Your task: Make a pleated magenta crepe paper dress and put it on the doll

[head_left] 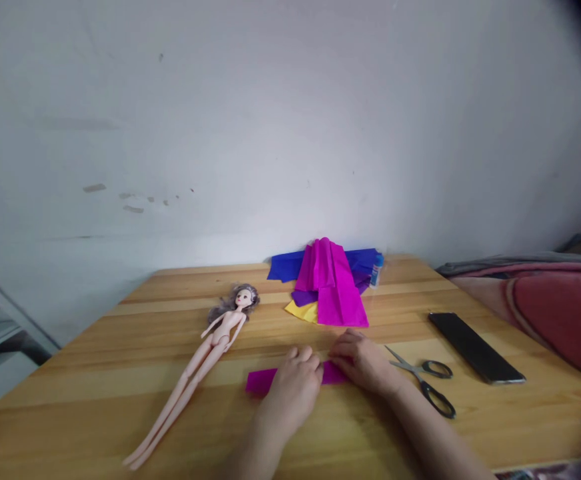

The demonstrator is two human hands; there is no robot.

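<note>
A narrow strip of magenta paper (260, 382) lies across the wooden table in front of me. My left hand (298, 383) rests over its middle with curled fingers, hiding part of it. At the strip's right end, my right hand (362, 360) has its fingers bent and pressed together on the paper. Both hands hold the strip down close to the tabletop. Just right of my right hand lie scissors (420, 379) with black handles, their blades partly open. To the left, an undressed doll (215, 347) with grey hair lies on its back.
Behind my hands, sheets of magenta (340, 293), blue (285, 265) and yellow paper (304, 311) overlap near the wall. A glue stick (376, 272) stands beside them. A black phone (475, 347) lies at the right. Red bedding (560, 320) borders the table's right side.
</note>
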